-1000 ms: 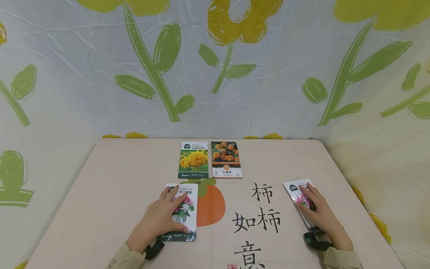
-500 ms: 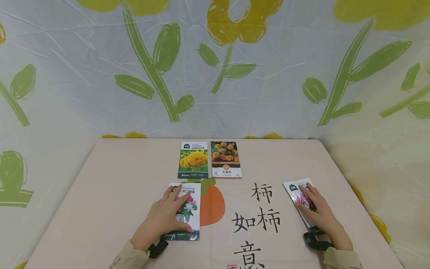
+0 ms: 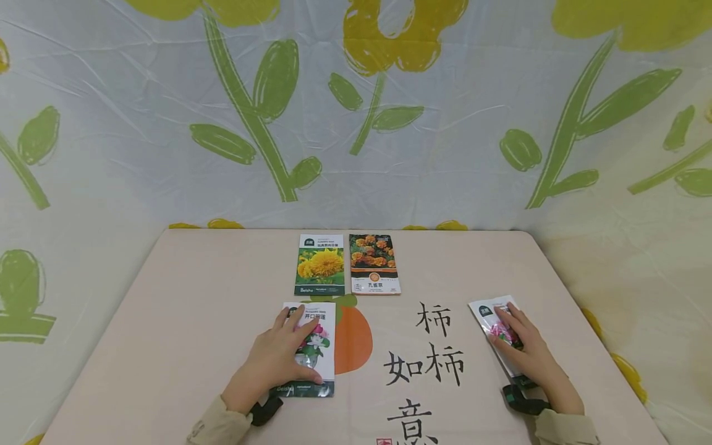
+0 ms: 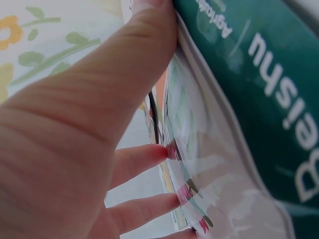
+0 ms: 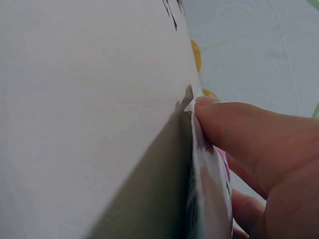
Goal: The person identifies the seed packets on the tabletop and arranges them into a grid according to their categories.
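Observation:
My left hand (image 3: pixel 275 355) rests with spread fingers on a white flower-seed packet (image 3: pixel 325 368) with pink flowers and a dark green bottom band. In the left wrist view, the thumb (image 4: pixel 134 55) lies along the packet's side by the green band (image 4: pixel 279 74), and the fingertips touch its printed face. At the right, my right hand (image 3: pixel 525 349) lies over a second, slanted seed packet (image 3: pixel 486 312), also with pink flowers, covering much of it. Its thumb (image 5: pixel 239 124) touches this packet's near edge, which stands a little off the table in the right wrist view.
Farther back, a yellow-flower seed packet (image 3: pixel 321 264) and an orange-flower seed packet (image 3: pixel 375 264) lie side by side. The pale tabletop (image 3: pixel 167 321) bears a printed orange persimmon (image 3: pixel 353 343) and black characters (image 3: pixel 425 364). A flower-patterned cloth (image 3: pixel 445 154) hangs behind.
The left hand has slid its pink-flower packet a short way to the right across the table, in under the yellow-flower one. The right hand and its packet have stayed put.

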